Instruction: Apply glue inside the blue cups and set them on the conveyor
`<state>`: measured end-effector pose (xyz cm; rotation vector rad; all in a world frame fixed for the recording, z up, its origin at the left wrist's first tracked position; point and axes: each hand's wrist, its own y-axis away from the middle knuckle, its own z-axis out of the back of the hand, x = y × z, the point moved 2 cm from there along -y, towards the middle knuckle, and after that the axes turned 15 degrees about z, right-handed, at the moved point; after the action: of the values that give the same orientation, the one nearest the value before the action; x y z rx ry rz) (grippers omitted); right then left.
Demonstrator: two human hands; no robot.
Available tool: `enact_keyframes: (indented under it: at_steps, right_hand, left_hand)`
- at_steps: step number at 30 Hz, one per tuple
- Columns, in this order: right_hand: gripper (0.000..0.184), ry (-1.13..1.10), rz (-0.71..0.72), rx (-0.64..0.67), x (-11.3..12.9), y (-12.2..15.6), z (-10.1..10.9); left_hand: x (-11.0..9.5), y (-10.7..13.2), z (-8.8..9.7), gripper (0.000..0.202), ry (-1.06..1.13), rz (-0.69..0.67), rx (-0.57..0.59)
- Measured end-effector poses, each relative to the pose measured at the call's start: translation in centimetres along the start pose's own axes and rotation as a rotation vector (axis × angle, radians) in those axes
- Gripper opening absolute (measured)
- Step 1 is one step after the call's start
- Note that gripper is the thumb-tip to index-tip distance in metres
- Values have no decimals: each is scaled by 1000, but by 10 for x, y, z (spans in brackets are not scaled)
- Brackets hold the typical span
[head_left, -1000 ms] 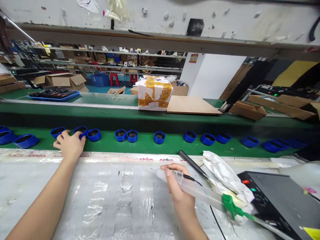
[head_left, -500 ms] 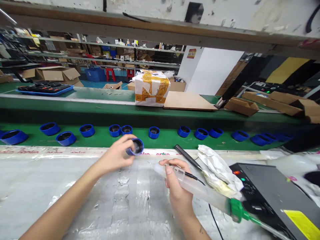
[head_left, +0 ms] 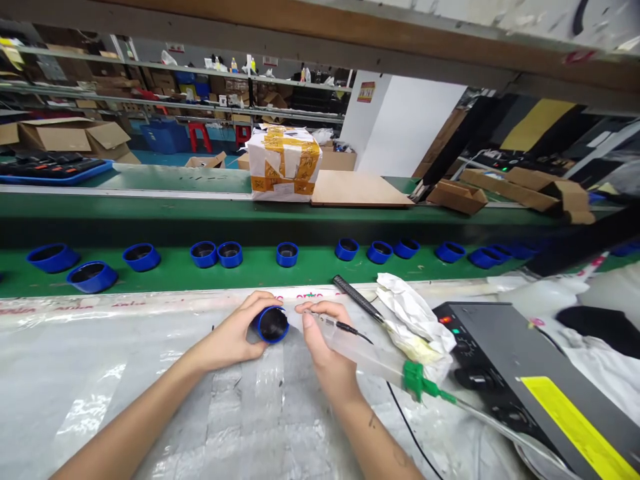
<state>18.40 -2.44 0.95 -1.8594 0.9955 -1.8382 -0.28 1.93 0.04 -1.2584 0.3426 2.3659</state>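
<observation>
My left hand (head_left: 235, 335) is closed around a small blue cup-shaped part (head_left: 271, 325), tilted so its dark open mouth faces right. My right hand (head_left: 323, 347) grips a clear plastic syringe (head_left: 360, 350) with a green fitting (head_left: 415, 381) and a hose at its rear; the syringe tip sits right at the mouth of the blue part. Both hands rest over the plastic-covered bench (head_left: 150, 373).
A row of several blue parts (head_left: 287, 253) lies along the green conveyor belt (head_left: 310, 270). A black pen-like tool (head_left: 357, 305), crumpled white cloth (head_left: 413, 320) and a black controller box (head_left: 520, 373) sit to the right. A taped carton (head_left: 284, 162) stands on the far belt.
My left hand took a blue part from the belt on the left and carried it over to the syringe tip. The right hand stayed on the syringe and shifted slightly left.
</observation>
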Motion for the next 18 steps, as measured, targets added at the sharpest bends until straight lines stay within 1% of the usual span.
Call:
enact_keyframes:
  at_steps: [6, 13, 18]
  right_hand:
    - [13, 12, 30, 8, 1, 0, 2]
    - [11, 94, 33, 19, 3, -1, 6]
    - [10, 117, 28, 15, 5, -4, 7]
  left_hand:
    - [1, -1, -2, 69, 40, -18, 15]
    - [2, 1, -4, 68, 58, -8, 15]
    - [4, 1, -5, 71, 50, -9, 16]
